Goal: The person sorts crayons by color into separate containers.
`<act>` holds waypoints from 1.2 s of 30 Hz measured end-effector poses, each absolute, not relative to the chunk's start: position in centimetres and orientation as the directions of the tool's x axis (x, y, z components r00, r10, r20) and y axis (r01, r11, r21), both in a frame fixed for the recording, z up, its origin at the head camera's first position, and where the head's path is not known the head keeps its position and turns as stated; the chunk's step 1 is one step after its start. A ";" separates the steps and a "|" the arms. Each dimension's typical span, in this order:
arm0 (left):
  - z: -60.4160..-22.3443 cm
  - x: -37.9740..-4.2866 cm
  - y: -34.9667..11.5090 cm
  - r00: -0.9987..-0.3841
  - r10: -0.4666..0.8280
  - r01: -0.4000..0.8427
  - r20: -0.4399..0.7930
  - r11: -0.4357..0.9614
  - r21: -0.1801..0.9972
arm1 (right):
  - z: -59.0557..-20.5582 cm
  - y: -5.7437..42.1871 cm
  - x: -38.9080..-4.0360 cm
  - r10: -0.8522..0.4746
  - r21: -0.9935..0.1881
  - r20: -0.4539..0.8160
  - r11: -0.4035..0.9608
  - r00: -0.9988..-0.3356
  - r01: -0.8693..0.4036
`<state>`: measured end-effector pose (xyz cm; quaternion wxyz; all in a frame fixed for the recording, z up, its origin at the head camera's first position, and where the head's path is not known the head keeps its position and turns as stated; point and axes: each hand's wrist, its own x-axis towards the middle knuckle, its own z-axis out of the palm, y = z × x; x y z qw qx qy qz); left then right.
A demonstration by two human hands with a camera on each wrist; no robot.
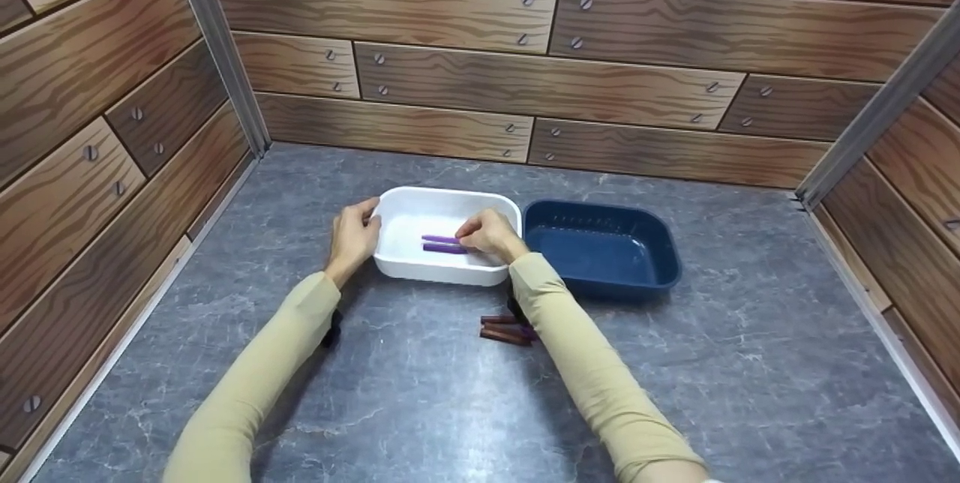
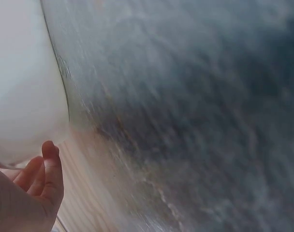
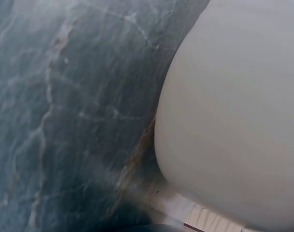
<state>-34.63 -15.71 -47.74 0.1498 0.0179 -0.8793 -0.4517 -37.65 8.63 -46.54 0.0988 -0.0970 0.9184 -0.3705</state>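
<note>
A white plastic tub stands on the table, with purple sticks lying side by side on its floor. My left hand grips the tub's left end; the left wrist view shows its fingers curled against the outer wall. Inside the tub, toward its right end, my right hand pinches the end of the upper purple stick between thumb and fingertips. In the right wrist view the tub's outer wall hides that hand.
Against the tub's right side stands a dark blue tub. Brown sticks and a bit of purple lie on the table in front, partly hidden by my right sleeve. Wood-patterned walls enclose the back and both sides of the grey marbled table.
</note>
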 end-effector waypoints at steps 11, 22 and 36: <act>-47.8 -35.0 -15.8 -0.957 -0.171 0.093 0.235 0.588 0.804 | -46.4 8.5 -37.6 -0.244 -0.683 -0.130 0.725 -0.961 -0.092; -47.9 -34.8 -15.7 -0.963 -0.166 0.074 0.211 0.593 0.802 | -47.3 8.7 -38.2 -0.254 -0.697 -0.130 0.711 -0.959 -0.094; -47.8 -34.8 -15.8 -0.962 -0.167 0.075 0.215 0.595 0.800 | -46.3 8.5 -37.2 -0.237 -0.684 -0.142 0.725 -0.961 -0.078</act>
